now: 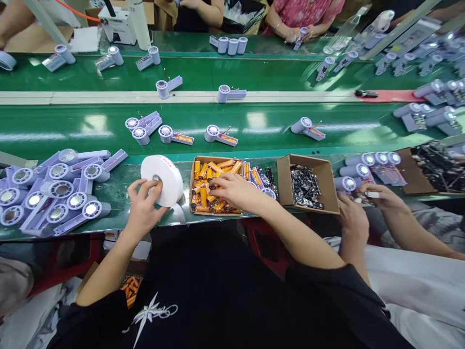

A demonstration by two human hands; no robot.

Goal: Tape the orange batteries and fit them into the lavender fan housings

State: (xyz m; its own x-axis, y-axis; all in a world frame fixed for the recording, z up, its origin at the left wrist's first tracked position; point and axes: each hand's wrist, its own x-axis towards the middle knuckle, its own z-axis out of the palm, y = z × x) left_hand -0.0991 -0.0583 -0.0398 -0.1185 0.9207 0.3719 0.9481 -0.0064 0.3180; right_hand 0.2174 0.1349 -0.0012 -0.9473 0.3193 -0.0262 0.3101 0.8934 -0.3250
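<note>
A wide roll of white tape (173, 177) stands on edge at the bench's front, a loose end hanging below it. My left hand (144, 206) grips its near left side, with the fingers at the core hole. To the right sits a cardboard box of orange battery cells (203, 195) with dark ends. My right hand (232, 190) reaches into that box from the right, its fingers bent around a battery whose dark end shows at the fingertips. Most of that battery is hidden by the hand and the other cells.
Lilac fan housings (60, 189) lie heaped on the left; more ride the green conveyor (254, 128) ahead. A carton of black parts (325, 182) stands right of the batteries. A co-worker's hands (354, 211) handle parts further right. Other people sit across the line.
</note>
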